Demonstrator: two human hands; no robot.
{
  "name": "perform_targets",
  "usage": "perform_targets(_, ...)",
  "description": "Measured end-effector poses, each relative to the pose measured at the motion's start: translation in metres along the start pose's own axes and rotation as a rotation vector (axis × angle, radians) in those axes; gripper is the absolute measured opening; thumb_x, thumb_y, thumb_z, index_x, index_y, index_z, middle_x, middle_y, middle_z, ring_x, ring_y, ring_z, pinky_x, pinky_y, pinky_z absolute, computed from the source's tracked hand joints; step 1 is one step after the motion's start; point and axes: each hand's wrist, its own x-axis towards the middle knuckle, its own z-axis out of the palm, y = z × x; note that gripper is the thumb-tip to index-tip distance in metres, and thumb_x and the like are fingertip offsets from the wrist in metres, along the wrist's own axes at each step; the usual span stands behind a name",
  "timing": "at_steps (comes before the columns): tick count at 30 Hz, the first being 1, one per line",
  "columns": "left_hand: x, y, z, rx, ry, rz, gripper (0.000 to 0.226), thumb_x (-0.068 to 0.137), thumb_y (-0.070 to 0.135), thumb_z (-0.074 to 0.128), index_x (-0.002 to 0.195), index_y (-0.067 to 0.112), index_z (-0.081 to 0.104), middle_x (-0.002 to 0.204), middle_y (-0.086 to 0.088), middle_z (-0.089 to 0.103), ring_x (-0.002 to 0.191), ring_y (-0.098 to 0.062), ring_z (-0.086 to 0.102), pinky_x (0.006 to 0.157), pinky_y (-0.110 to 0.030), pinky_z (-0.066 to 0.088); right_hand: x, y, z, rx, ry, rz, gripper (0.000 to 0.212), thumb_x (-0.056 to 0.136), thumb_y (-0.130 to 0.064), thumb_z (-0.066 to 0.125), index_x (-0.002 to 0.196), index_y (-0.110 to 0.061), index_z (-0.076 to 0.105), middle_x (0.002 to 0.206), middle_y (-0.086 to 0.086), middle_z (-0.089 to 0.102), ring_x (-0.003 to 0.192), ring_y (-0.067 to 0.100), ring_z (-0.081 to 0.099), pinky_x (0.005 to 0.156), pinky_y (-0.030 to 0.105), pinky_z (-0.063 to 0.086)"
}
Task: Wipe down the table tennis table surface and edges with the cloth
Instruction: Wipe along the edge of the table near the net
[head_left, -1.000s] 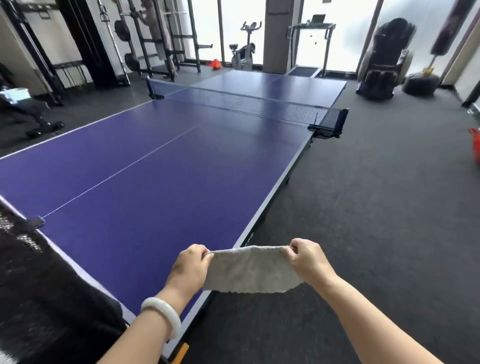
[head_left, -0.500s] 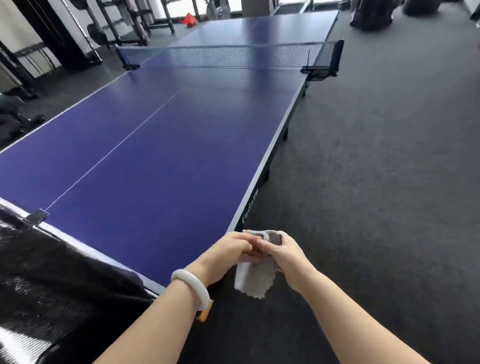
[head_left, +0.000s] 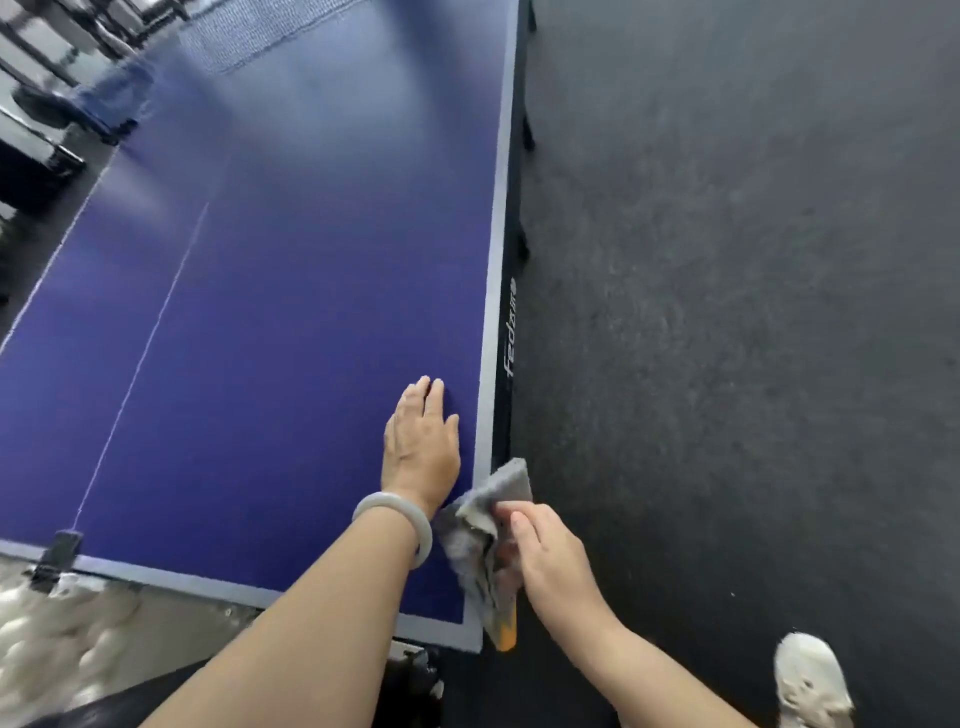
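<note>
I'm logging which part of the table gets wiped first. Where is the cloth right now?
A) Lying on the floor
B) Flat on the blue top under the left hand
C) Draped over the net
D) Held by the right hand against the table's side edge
D: the right hand grips the cloth against the side edge of the table tennis table near its corner, while the left hand lies flat on the blue top.

A blue, white-bordered table tennis table (head_left: 285, 312) stands on dark speckled floor (head_left: 727, 312); a left hand (head_left: 421, 447) lies flat on it, and a crumpled grey cloth (head_left: 511, 483) touches its side edge.
</note>
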Motion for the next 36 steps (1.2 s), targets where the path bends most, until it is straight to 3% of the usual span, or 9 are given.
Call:
perform_targets(4,0.005,-0.008,0.022,-0.054,0.119,0.076,0.052,0.103,0.022,0.037,0.153,0.012,0.029,0.156,-0.005,0.026,0.144,-0.022,0.022,0.121,-0.036,0.016,0.006,0.035,0.011,0.032,0.073,0.014,0.025,0.1,-0.026,0.054,0.12,-0.041,0.05,0.12,-0.017,0.055,0.102,-0.007,0.055,0.079,0.005,0.043)
perform_targets(8,0.007,-0.01,0.031,-0.157,0.163,0.091,0.049,0.102,0.02,0.04,0.151,0.014,0.034,0.154,-0.003,0.029,0.141,-0.021,0.026,0.119,-0.036,0.018,0.005,0.048,0.045,-0.251,0.094,-0.099,0.072,0.092,-0.058,0.051,0.153,-0.033,0.02,0.132,-0.021,0.024,0.125,-0.003,0.027,0.107,0.022,0.035)
perform_targets(11,0.007,-0.01,0.03,-0.17,0.169,0.105,0.048,0.103,0.02,0.039,0.15,0.014,0.035,0.153,-0.002,0.029,0.141,-0.019,0.026,0.119,-0.035,0.018,0.006,0.043,0.067,-0.106,0.155,-0.101,0.08,0.096,-0.057,0.043,0.157,-0.032,-0.002,0.159,-0.019,-0.003,0.146,-0.001,0.0,0.123,0.032,0.015)
perform_targets(16,0.008,-0.014,0.031,-0.164,0.172,0.119,0.048,0.103,0.021,0.038,0.149,0.012,0.036,0.153,-0.003,0.03,0.141,-0.018,0.026,0.117,-0.033,0.016,0.01,0.033,0.057,0.328,0.133,0.039,0.08,0.085,-0.073,0.031,0.153,-0.03,0.03,0.161,-0.012,0.024,0.146,-0.001,0.021,0.122,0.035,0.022)
perform_targets(19,0.008,-0.014,0.032,-0.164,0.174,0.118,0.047,0.103,0.018,0.041,0.149,0.012,0.036,0.152,-0.004,0.03,0.14,-0.019,0.027,0.117,-0.033,0.017,0.009,0.038,0.039,0.466,0.171,0.071,0.076,0.086,-0.078,0.03,0.13,-0.026,0.064,0.133,-0.021,0.06,0.128,-0.01,0.046,0.11,0.018,0.035)
perform_targets(25,0.007,-0.014,0.033,-0.153,0.179,0.117,0.047,0.103,0.019,0.04,0.149,0.013,0.035,0.152,-0.003,0.03,0.14,-0.019,0.026,0.118,-0.032,0.017,0.023,0.05,0.032,0.73,0.222,0.249,0.046,0.101,-0.036,0.051,0.074,-0.011,0.078,0.112,-0.01,0.072,0.104,0.005,0.067,0.091,0.028,0.049)
perform_targets(27,0.007,-0.014,0.034,-0.152,0.18,0.115,0.047,0.103,0.019,0.04,0.15,0.014,0.035,0.153,-0.003,0.03,0.141,-0.017,0.025,0.115,-0.026,0.012,0.027,0.053,0.04,0.593,0.323,0.284,0.02,0.091,-0.035,0.068,0.084,-0.016,0.071,0.113,-0.006,0.066,0.098,0.005,0.065,0.08,0.021,0.05)
perform_targets(29,0.007,-0.013,0.034,-0.152,0.182,0.114,0.047,0.103,0.019,0.04,0.15,0.013,0.035,0.153,-0.003,0.03,0.141,-0.017,0.024,0.114,-0.025,0.011,0.028,0.053,0.047,0.538,0.327,0.295,0.027,0.087,-0.038,0.073,0.103,-0.02,0.061,0.119,-0.002,0.056,0.099,0.004,0.061,0.075,0.014,0.049)
perform_targets(36,0.006,-0.012,0.034,-0.143,0.18,0.11,0.047,0.103,0.019,0.039,0.15,0.013,0.034,0.153,-0.004,0.03,0.142,-0.019,0.025,0.118,-0.035,0.017,0.008,0.046,0.064,0.143,0.12,0.108,0.079,0.087,-0.07,0.014,0.155,-0.031,0.021,0.155,-0.012,0.035,0.142,0.009,0.032,0.116,0.028,0.025)
